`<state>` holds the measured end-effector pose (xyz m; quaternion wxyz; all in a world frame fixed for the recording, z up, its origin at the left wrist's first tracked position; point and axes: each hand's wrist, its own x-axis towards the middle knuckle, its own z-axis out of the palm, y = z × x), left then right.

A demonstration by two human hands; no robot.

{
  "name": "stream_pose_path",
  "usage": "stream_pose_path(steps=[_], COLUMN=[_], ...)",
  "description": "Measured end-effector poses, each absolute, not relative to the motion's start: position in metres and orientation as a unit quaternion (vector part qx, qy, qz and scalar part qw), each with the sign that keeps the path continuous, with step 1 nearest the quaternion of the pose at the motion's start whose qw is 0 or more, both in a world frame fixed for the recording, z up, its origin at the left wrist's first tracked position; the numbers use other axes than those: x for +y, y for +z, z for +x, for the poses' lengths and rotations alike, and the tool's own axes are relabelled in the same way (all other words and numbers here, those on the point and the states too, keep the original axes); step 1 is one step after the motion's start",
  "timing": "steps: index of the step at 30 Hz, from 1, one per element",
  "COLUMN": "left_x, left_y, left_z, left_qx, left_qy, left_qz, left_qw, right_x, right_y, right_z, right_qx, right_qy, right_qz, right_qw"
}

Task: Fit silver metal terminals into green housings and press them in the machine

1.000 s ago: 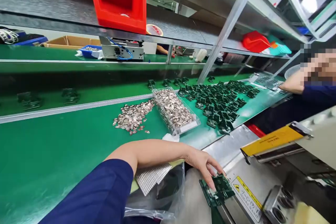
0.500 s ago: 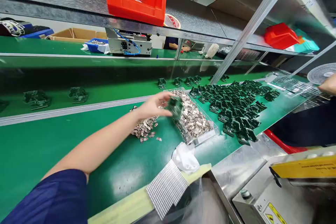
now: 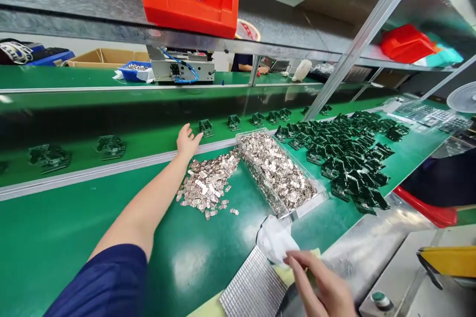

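Green workbench [image 3: 74,237] | left hand [image 3: 188,141] open beside circuit board [image 3: 206,128]; right hand [image 3: 329,290] half-curled, contents unclear | board likely light, stiff, fragile; best taken by edges

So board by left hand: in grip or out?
Out: the left hand is open, board resting on the green belt beside it; contact unclear.

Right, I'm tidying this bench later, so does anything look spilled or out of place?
Small metal pieces stand out: a loose heap lies on the green bench beside the clear tray full of similar ones, with a few strays apart. That could be a spill or deliberate; I can't tell. I see no clear damage.
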<state>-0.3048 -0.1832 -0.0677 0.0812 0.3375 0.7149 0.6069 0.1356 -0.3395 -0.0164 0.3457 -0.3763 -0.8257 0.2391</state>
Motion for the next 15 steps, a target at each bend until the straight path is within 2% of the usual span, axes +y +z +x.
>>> stream_pose_path(steps=[4,8,11,15], left_x=[-0.287,-0.377,-0.398,-0.382], left_y=[-0.075,-0.069,-0.071,-0.079], left_z=[-0.345,-0.408,-0.438,-0.452], left_qx=[0.722,0.742,0.754,0.774], left_qy=[0.62,0.633,0.631,0.606], left_qz=[0.307,0.198,0.127,0.105], left_qw=[0.005,-0.095,-0.128,-0.152], right_x=[-0.3,-0.268,-0.259,-0.256], right_y=[-0.024,-0.043,-0.056,-0.071], right_z=[0.062,0.011,0.003,0.014], right_qx=[-0.881,-0.899,-0.911,-0.928], right_qy=[0.25,0.207,0.18,0.139], right_qz=[-0.329,-0.364,-0.354,-0.323], right_qw=[0.231,0.129,0.108,0.12])
